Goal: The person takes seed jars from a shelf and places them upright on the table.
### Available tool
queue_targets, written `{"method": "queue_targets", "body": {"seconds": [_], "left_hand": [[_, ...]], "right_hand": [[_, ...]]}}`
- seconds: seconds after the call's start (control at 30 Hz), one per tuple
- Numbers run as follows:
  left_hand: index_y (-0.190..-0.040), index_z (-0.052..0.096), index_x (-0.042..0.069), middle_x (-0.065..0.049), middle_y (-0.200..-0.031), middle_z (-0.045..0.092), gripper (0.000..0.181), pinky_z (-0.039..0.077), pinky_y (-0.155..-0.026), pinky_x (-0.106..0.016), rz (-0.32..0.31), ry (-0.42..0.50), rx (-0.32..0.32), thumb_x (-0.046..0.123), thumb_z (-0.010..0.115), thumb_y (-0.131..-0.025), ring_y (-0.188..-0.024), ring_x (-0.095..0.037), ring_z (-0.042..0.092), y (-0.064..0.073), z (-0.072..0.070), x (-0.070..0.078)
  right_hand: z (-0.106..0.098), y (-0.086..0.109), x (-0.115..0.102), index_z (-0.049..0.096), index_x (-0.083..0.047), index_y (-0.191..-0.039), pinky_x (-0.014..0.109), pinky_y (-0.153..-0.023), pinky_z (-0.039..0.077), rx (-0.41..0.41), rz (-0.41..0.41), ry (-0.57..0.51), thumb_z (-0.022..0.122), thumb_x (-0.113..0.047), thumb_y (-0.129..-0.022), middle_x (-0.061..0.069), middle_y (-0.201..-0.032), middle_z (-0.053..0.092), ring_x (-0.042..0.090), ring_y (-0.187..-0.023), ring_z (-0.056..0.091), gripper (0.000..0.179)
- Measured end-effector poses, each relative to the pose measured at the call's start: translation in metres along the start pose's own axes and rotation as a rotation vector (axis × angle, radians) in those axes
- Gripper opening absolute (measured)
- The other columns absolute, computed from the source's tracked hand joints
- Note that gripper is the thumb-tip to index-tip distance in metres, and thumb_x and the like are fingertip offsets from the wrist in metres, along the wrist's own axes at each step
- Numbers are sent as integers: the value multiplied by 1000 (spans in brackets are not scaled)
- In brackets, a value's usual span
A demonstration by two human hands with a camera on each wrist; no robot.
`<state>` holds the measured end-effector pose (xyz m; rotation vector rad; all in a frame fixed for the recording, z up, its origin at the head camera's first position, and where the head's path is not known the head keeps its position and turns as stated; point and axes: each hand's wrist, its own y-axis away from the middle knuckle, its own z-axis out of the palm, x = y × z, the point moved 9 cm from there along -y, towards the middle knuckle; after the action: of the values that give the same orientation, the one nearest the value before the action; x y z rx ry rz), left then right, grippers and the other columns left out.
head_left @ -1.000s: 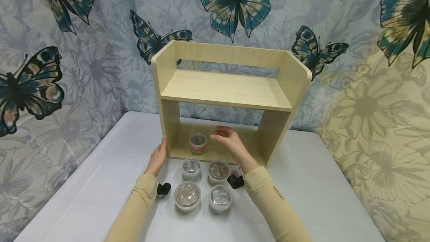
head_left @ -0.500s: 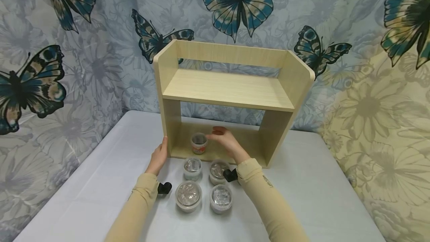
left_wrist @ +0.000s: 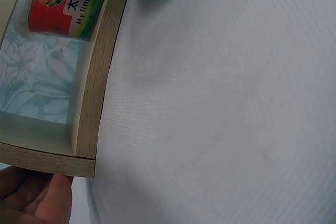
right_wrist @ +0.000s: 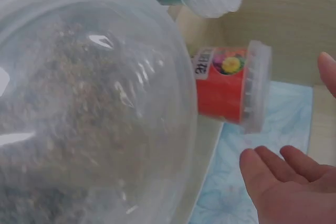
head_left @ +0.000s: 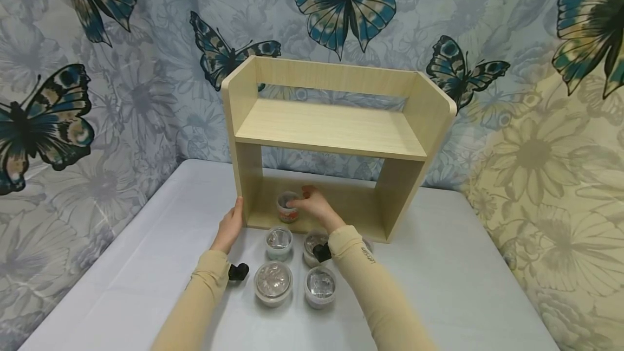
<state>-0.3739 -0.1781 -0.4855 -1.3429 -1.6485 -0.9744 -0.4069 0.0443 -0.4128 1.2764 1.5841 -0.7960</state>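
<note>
A small clear plastic tub with a red flower label (head_left: 287, 214) and a lid stands upright on the lower board of a pale wooden shelf (head_left: 330, 150), toward its left. My right hand (head_left: 319, 208) is at the tub's right side. In the right wrist view its fingers (right_wrist: 281, 169) and thumb are spread beside the lidded end of the red tub (right_wrist: 223, 85), with a gap between. My left hand (head_left: 228, 230) rests against the outside of the shelf's left panel; the left wrist view shows its fingertips (left_wrist: 58, 187) at the panel's edge.
Several lidded tubs stand before the shelf: a green-labelled one (head_left: 279, 244), a wide one (head_left: 273, 284), a front right one (head_left: 320, 287), and one (head_left: 314, 244) partly behind my right wrist camera (head_left: 322, 252). White cloth (head_left: 122, 264) covers the table.
My right hand has moved left across the lower shelf to the red-labelled tub, its forearm following. My left hand has stayed at the side panel, and the tubs have not moved.
</note>
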Motion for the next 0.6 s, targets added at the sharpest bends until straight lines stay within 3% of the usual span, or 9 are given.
{"method": "queue_targets", "body": {"seconds": [0.4,0.6], "left_hand": [[-143,27,-4,-26,-144,28,95,20,-107,-52,2,-3,7,71,12,-88,-131,-43,23,0,-1,0],[-143,28,-5,-26,-144,28,96,19,-107,-52,-1,-2,7,72,12,-88,-131,-43,23,1,-1,1]], "right_hand": [[9,-2,7,24,6,-142,43,-105,29,-13,47,61,80,-23,-73,26,-140,34,36,-129,32,94],[13,-2,2,31,11,-136,43,-101,35,11,28,133,81,-19,-72,27,-131,43,37,-121,41,86]]}}
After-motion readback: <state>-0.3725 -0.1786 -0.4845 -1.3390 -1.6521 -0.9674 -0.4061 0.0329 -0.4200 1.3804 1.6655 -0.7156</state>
